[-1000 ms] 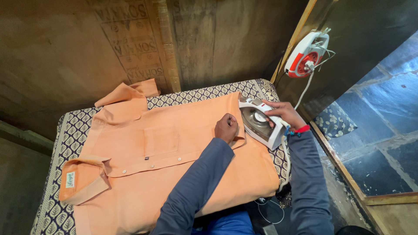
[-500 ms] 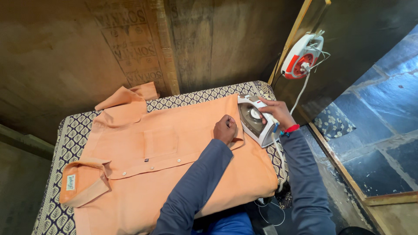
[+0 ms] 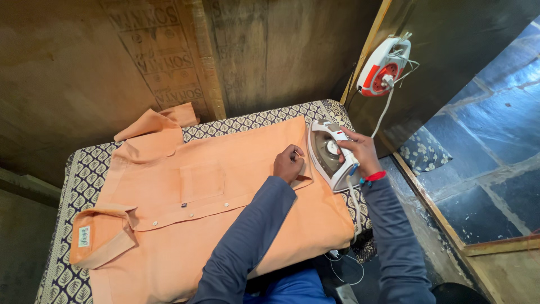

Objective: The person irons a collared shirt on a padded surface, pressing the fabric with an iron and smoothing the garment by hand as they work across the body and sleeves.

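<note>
An orange shirt (image 3: 214, 208) lies flat and buttoned on a counter covered with a dark cloth (image 3: 84, 169) printed with pale leaves. The collar (image 3: 104, 236) sits at the far left, with a small pale label inside it. 1 short sleeve (image 3: 154, 126) lies folded toward the wooden wall (image 3: 84, 62) behind. A chest pocket (image 3: 202, 181) shows near the middle, just above the button row.

The left hand (image 3: 289, 163) rests on the hem end of the shirt, fingers curled and pressing the fabric near the front edge; whether it pinches the cloth I cannot tell. Its arm wears a dark blue sleeve (image 3: 247, 242).

Just right of it, the right hand (image 3: 360, 155) is closed around the handle of a white iron (image 3: 332, 155), which is tipped onto its side at the right edge of the shirt, its grey soleplate facing left toward the left hand. A red band (image 3: 374, 177) circles that wrist. The iron's cord (image 3: 354, 225) hangs down past the counter edge.

Farther right, a red and white cord reel (image 3: 383, 66) hangs on the wall, a white cable dropping from it. A dark stone floor (image 3: 495, 146) lies at the far right.
</note>
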